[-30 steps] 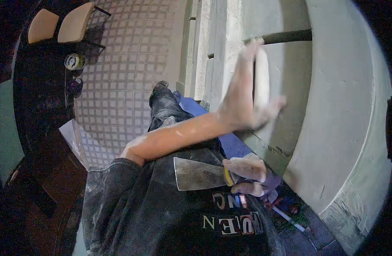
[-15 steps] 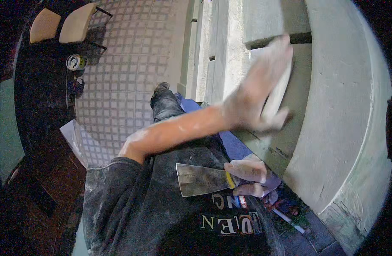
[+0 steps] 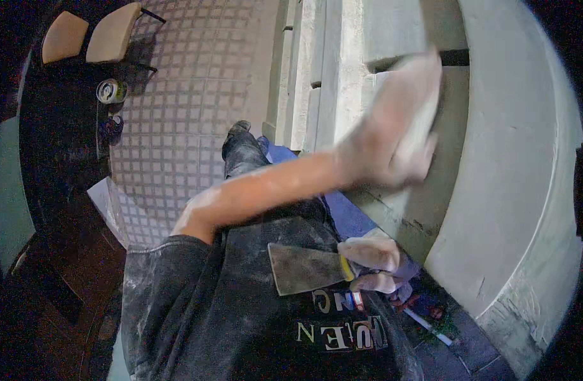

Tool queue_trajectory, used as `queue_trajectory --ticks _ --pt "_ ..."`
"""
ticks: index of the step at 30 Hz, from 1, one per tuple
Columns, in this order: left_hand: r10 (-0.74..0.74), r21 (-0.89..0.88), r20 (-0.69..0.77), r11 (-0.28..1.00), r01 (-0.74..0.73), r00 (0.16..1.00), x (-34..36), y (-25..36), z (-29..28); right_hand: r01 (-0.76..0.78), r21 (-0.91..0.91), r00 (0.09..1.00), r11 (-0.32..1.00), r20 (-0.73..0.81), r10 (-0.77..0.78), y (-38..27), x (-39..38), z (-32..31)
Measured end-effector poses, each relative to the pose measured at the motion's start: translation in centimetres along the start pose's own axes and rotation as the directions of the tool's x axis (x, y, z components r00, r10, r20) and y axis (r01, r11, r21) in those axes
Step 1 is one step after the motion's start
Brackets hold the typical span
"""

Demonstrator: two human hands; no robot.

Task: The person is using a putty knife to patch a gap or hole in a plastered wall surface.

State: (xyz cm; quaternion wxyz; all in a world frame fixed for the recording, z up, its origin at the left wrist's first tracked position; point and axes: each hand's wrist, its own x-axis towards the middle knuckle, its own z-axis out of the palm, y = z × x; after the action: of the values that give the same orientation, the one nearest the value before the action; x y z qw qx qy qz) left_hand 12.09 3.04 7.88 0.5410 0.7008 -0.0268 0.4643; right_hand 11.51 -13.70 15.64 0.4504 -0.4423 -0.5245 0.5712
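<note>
My left hand, smeared by motion and dusted white, reaches across to the grey plastered wall. A pale flat piece shows between its fingers and thumb, pressed toward the recessed wall section; its kind is too blurred to make out. Lower down, in front of my dark dusty shirt, my right hand is closed around a putty knife. The wide, worn metal blade of the putty knife points left, with a yellow band at its base. Its handle is mostly hidden by the fingers.
A dark horizontal groove cuts the wall above my left hand. Blue cloth or sheeting lies at the wall's foot. On the tiled floor to the left are two chairs and a can-like container.
My left hand has shifted slightly right along the wall with the pale piece, its thumb drawn closer to the fingers. The putty knife in my right hand has moved slightly right.
</note>
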Motion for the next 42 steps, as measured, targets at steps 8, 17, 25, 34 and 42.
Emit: queue_trajectory --ticks 8,17,25,34,42 --pt "-0.034 -0.075 0.099 0.996 0.042 0.995 -4.8 3.2 -0.8 0.076 -0.056 0.997 0.996 -0.006 -0.076 1.0 0.1 -0.2" --pt "-0.061 -0.091 -0.062 0.994 0.056 0.996 2.2 -1.3 1.2 0.019 -0.068 0.999 0.998 -0.049 -0.023 0.0 0.0 -1.0" --pt "-0.036 -0.212 0.127 0.975 0.063 0.991 -4.3 3.3 -0.1 0.145 -0.145 0.987 0.979 -0.048 -0.154 -0.4 1.2 -1.2" --pt "-0.044 -0.054 0.023 0.998 0.045 0.999 -0.9 1.6 -0.5 -0.033 -0.099 0.99 0.995 -0.137 0.019 -1.3 1.3 0.5" --pt "-0.013 -0.096 0.053 0.995 0.018 0.999 2.9 -0.3 -1.6 -0.02 -0.046 1.0 0.999 -0.02 0.019 -2.2 1.6 0.2"
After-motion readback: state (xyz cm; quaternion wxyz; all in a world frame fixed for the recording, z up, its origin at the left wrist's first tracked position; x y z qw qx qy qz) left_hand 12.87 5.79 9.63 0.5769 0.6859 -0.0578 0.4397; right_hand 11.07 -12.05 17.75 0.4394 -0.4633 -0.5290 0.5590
